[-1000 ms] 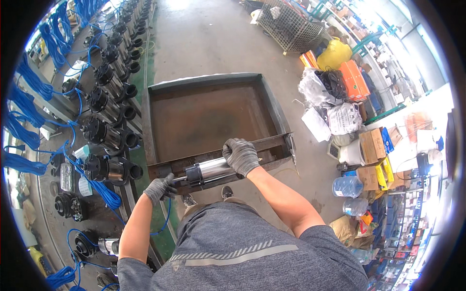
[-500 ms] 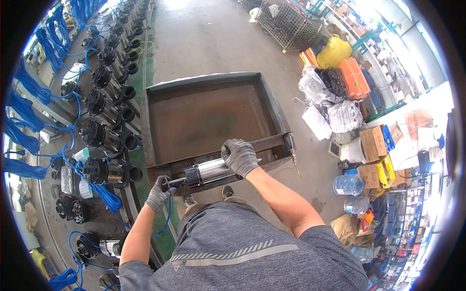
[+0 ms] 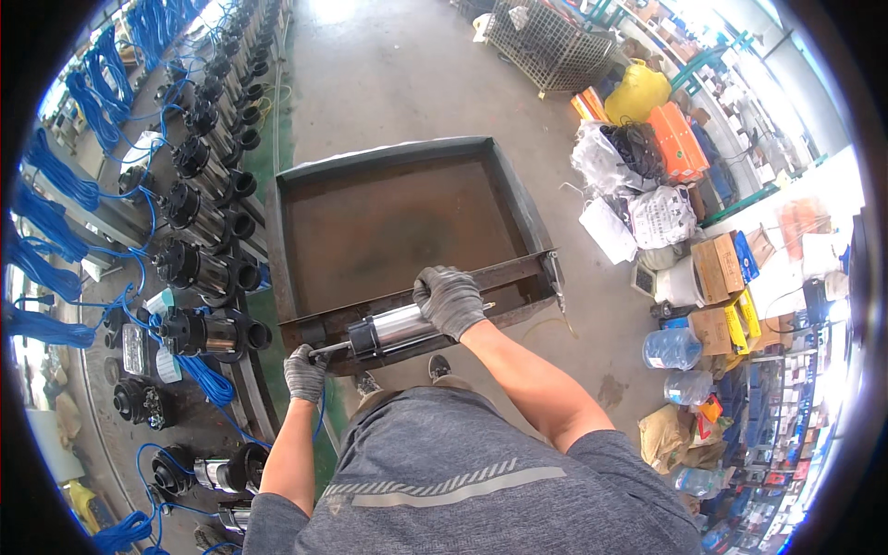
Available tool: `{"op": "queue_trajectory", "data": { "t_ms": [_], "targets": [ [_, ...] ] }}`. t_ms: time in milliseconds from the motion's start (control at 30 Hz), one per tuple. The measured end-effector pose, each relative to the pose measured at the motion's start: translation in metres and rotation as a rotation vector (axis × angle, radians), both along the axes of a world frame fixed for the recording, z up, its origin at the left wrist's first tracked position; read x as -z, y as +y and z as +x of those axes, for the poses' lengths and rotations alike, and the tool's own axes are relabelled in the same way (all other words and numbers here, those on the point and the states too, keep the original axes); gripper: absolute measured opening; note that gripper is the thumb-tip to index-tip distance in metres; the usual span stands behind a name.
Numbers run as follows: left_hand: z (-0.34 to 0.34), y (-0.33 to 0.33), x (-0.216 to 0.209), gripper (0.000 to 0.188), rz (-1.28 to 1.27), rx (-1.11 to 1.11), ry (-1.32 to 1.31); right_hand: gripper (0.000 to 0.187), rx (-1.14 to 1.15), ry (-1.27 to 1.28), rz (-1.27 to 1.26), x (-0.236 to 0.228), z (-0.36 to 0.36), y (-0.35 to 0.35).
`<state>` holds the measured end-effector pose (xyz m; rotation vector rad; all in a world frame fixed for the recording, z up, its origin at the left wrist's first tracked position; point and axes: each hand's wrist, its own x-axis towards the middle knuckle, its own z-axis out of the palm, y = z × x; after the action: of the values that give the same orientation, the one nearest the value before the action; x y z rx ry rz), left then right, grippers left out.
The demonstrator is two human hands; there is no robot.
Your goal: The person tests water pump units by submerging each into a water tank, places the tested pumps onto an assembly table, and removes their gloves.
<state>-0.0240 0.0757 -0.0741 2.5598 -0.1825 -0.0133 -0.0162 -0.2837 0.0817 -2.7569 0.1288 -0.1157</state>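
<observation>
A silver cylindrical motor (image 3: 396, 326) with a black end collar lies across the near edge of a large metal tank (image 3: 285, 240). My right hand (image 3: 448, 301), in a grey glove, rests wrapped over the motor's right part, fingers curled. From the collar a thin metal rod (image 3: 330, 350) sticks out to the left. Around its outer end my gloved left hand (image 3: 305, 374) is closed. A blue cable (image 3: 320, 416) hangs below the left hand; where it joins is hidden.
Rows of black and silver pumps (image 3: 199, 268) with coiled blue cables (image 3: 46, 236) stand along the left. To the right are plastic bags (image 3: 661, 219), cardboard boxes (image 3: 718, 264), water bottles (image 3: 672, 350) and a wire basket (image 3: 550, 46). A thin hose (image 3: 562, 305) hangs at the tank's right corner.
My right hand has shifted slightly left along the motor. My left hand has turned, and its fingers now close more fully around the rod's end, with the forearm swung inward.
</observation>
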Motion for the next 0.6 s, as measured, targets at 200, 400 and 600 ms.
{"op": "queue_trajectory", "data": {
  "t_ms": [200, 400, 600],
  "targets": [
    [-0.009, 0.004, -0.022, 0.045, -0.323, -0.086, 0.214, 0.029, 0.153, -0.224, 0.488, 0.024, -0.022, -0.057],
    [-0.046, 0.026, -0.016, 0.046, -0.421, -0.273, 0.193, 0.04, 0.715, -0.201, 0.003, 0.126, -0.105, -0.243],
    [-0.067, 0.022, -0.039, 0.038, -0.365, -0.339, 0.126, 0.044, 0.888, 0.239, 0.539, 0.2, -0.151, -0.302]
  ]
}}
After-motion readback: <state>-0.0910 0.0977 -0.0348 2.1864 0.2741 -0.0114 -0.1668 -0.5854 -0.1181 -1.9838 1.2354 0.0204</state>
